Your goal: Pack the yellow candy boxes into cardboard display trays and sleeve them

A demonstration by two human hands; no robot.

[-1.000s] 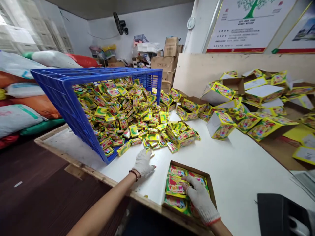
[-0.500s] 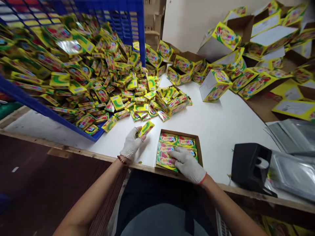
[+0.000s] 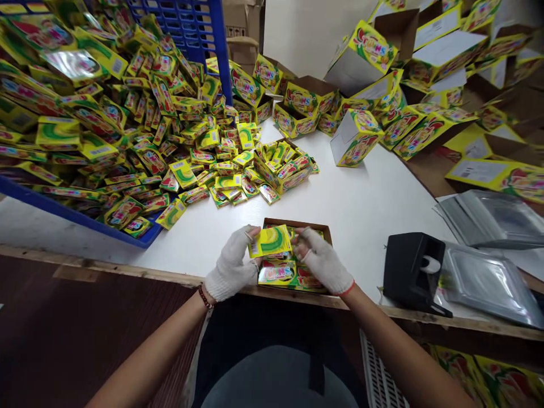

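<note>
In my gloved left hand [image 3: 235, 262], a small yellow candy box [image 3: 272, 241] with a green curved stripe and a barcode is pinched by its left end. It is held above the open carton [image 3: 327, 233], whose flat packs [image 3: 277, 273] marked "TWINS" lie inside in rows. My gloved right hand [image 3: 323, 262] is over the carton's right side, fingers bent but apart, near the right end of the candy box. Whether those fingertips touch the box is hard to make out. Part of the carton's contents is hidden by the hands and the held box.
A tipped blue crate [image 3: 147, 239] spills many candy boxes [image 3: 182, 173] onto the white table [image 3: 361, 209]. A filled display box [image 3: 293, 175] is beside the pile. Empty printed cartons [image 3: 357, 139] crowd the back right. A black tape dispenser [image 3: 410, 272] and clear plastic trays [image 3: 488, 283] lie right.
My left hand has brought the candy box rightward from the table to above the carton. My right hand has lifted off the packs and shifted toward the box's right end. The view has shifted slightly.
</note>
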